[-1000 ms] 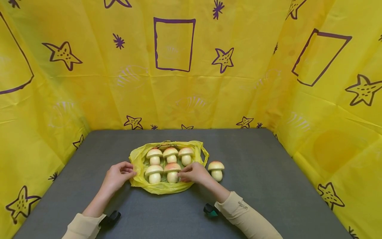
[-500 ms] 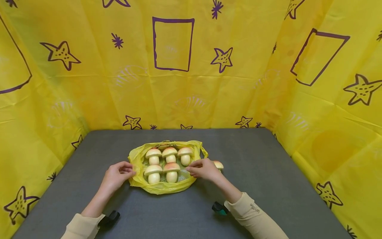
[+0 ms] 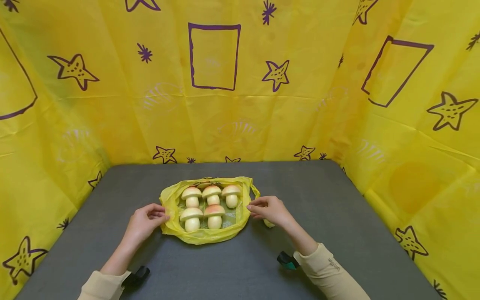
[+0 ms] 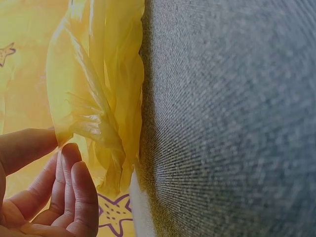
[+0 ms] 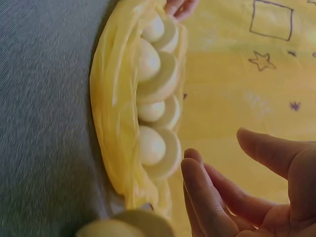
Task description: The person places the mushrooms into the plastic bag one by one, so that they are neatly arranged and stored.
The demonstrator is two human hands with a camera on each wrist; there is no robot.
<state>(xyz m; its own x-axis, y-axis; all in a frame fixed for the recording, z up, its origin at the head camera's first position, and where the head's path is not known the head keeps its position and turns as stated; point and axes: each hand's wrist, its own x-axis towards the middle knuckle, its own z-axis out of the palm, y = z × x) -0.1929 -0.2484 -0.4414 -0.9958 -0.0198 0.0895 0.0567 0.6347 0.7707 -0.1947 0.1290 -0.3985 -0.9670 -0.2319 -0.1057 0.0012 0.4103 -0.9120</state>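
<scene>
A yellow plastic bag [image 3: 202, 238] lies on the table with its mouth spread wide. Inside it, several toy mushrooms [image 3: 213, 222] with pale stems and reddish caps sit in two rows. At the bag's left edge my left hand [image 3: 143, 222] pinches the thin film between thumb and fingers, plain in the left wrist view. My right hand [image 3: 276, 211] is just past the bag's right rim, thumb and fingers apart with nothing between them in the right wrist view. Another mushroom [image 3: 268, 224] rests on the table beneath that hand, mostly hidden by it.
The dark grey table [image 3: 210, 271] runs back to a yellow cloth wall [image 3: 210, 125] printed with starfish and outlines. More of this cloth stands at both sides. A loop-like handle of the bag [image 3: 256, 191] sticks out at its right.
My right hand has left the front-row mushroom and moved right, out of the bag to above the mushroom outside. My left hand stays at the bag's left edge.
</scene>
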